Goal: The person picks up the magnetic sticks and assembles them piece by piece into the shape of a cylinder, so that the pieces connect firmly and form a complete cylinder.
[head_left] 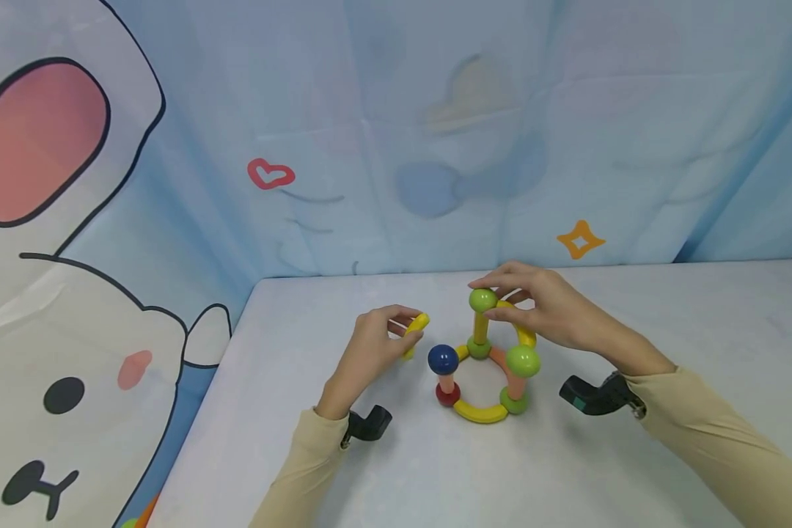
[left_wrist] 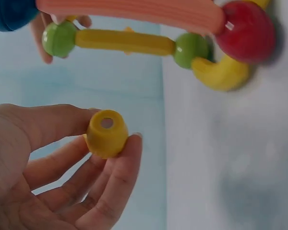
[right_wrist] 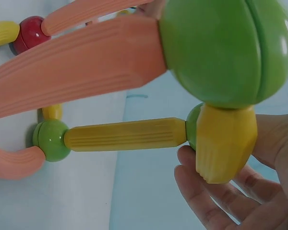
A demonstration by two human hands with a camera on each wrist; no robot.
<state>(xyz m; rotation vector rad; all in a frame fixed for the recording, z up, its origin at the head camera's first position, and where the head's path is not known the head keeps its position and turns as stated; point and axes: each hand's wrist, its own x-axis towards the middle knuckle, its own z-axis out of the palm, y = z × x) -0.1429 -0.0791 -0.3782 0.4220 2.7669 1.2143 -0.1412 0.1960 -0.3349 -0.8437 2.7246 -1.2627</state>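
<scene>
In the head view my left hand [head_left: 374, 350] pinches a short yellow rod [head_left: 417, 328] between thumb and fingers, left of a magnetic ball-and-rod frame. The rod's near end shows a round grey magnet in the left wrist view. My right hand [head_left: 544, 308] holds the back green ball [head_left: 482, 300], which tops an upright yellow rod [right_wrist: 127, 134]. A curved yellow rod [head_left: 526, 335] joins this ball to the front right green ball [head_left: 523, 361]. A blue ball [head_left: 443, 359] caps the left post. Below, a red ball [head_left: 447, 394] and two green balls form the base ring.
The frame stands on a white-covered table [head_left: 633, 469]. A yellow curved rod [head_left: 480, 412] forms the ring's front side. Behind the table hangs a blue printed curtain [head_left: 369, 88]. Each wrist wears a black camera [head_left: 594, 396].
</scene>
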